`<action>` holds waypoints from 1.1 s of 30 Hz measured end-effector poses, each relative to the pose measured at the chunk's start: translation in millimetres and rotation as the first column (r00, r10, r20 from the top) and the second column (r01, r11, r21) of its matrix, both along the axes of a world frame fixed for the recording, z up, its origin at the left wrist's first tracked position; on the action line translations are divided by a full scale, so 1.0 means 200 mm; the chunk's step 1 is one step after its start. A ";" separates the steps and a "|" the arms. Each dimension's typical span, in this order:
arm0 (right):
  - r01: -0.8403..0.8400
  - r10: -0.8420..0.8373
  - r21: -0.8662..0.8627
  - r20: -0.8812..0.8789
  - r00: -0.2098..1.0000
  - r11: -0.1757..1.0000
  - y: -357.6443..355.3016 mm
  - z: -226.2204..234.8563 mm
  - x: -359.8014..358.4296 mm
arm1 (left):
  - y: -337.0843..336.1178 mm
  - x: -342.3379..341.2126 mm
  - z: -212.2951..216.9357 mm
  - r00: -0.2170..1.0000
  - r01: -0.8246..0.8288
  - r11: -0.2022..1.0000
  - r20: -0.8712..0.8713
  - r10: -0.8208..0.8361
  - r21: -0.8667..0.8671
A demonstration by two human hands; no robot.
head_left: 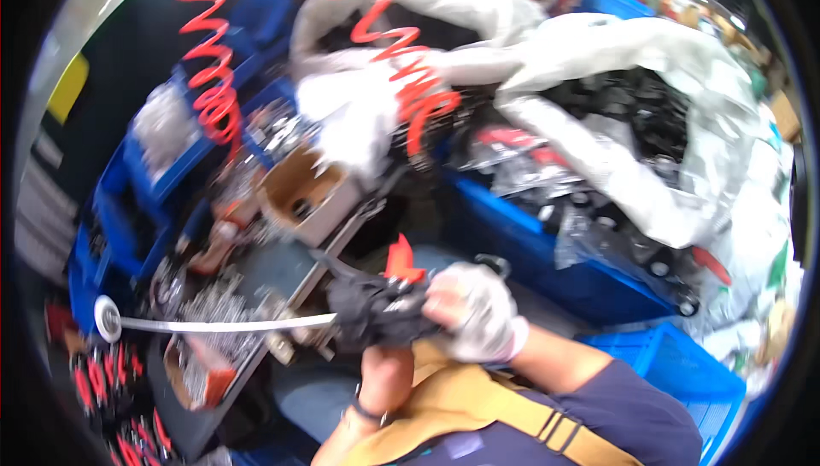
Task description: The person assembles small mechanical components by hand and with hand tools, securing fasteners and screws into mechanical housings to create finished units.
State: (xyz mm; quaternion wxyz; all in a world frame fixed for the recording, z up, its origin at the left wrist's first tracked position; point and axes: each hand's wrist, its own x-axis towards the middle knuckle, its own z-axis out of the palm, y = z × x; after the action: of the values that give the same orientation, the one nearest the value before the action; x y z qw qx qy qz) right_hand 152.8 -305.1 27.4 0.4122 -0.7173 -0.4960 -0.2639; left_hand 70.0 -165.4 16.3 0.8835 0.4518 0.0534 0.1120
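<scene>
In front of my body is a black part point(367, 308) of a kind I cannot make out, smeared by motion. A red piece point(401, 259) sticks up from it. A long pale strip point(231, 326) runs leftward from the part and ends in a round white disc point(108, 319). My left hand point(386, 376), with a dark band at the wrist, is closed around the part from below; its fingers are mostly hidden. My right hand point(478, 310) wears a whitish glove with bare fingertips. Its curled fingers press against the part's right side.
Left stands a grey bench point(278, 274) with an open cardboard box point(312, 201), clear small parts and blue bins point(162, 167). Red coiled hoses point(213, 82) hang above. Red-handled tools point(107, 376) lie lower left. Right are a blue crate point(547, 252) and white bags point(589, 154) of black parts.
</scene>
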 end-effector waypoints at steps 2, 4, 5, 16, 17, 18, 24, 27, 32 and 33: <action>0.157 -0.183 0.134 0.211 0.960 0.979 0.04 -0.13 -0.13 | -0.10 -0.09 0.08 0.998 -0.054 0.909 -0.013 0.054 -0.413; 0.164 -0.161 -0.009 0.169 0.972 0.986 0.02 -0.14 -0.15 | 0.03 -0.05 -0.07 0.988 0.004 0.949 -0.147 -0.053 -0.314; 0.138 -0.134 -0.051 0.065 0.989 0.989 -0.02 -0.10 -0.14 | 0.10 -0.03 -0.14 0.984 0.059 0.952 -0.143 -0.106 -0.301; 0.751 -0.830 -0.610 0.536 0.154 -0.254 -1.48 0.34 0.48 | 0.19 -0.30 -0.28 0.991 0.130 0.981 -0.035 -0.127 0.143; 0.753 -0.818 -0.611 0.547 0.177 -0.245 -1.45 0.34 0.50 | 0.20 -0.31 -0.26 0.994 0.106 0.910 -0.077 -0.082 0.400; 0.752 -0.806 -0.616 0.556 0.205 -0.234 -1.42 0.34 0.51 | 0.22 -0.33 -0.22 0.993 0.094 0.773 -0.117 -0.026 0.627; 0.782 -0.879 -0.618 0.411 0.241 -0.075 -1.55 0.29 0.47 | 0.29 -0.34 -0.15 0.940 0.321 0.791 -0.278 -0.199 0.520; 0.784 -0.905 -0.621 0.327 0.273 0.012 -1.56 0.29 0.47 | 0.37 -0.31 -0.14 0.831 0.528 0.843 -0.271 -0.486 0.107; 0.804 -0.858 -0.589 0.450 0.248 -0.076 -1.76 0.23 0.56 | 0.49 -0.40 -0.23 0.861 0.484 0.874 -0.195 -0.469 0.033; 0.847 -0.910 -0.529 0.321 0.262 0.057 -1.68 0.28 0.53 | 0.48 -0.40 -0.18 0.925 0.364 0.931 -0.119 -0.361 0.010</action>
State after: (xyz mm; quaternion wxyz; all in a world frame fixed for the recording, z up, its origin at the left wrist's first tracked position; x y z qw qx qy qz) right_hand 258.2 -640.4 83.4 -0.0687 -0.9670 0.0094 -0.2453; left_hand -9.5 -69.9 -18.9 0.8772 0.4734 0.0179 -0.0784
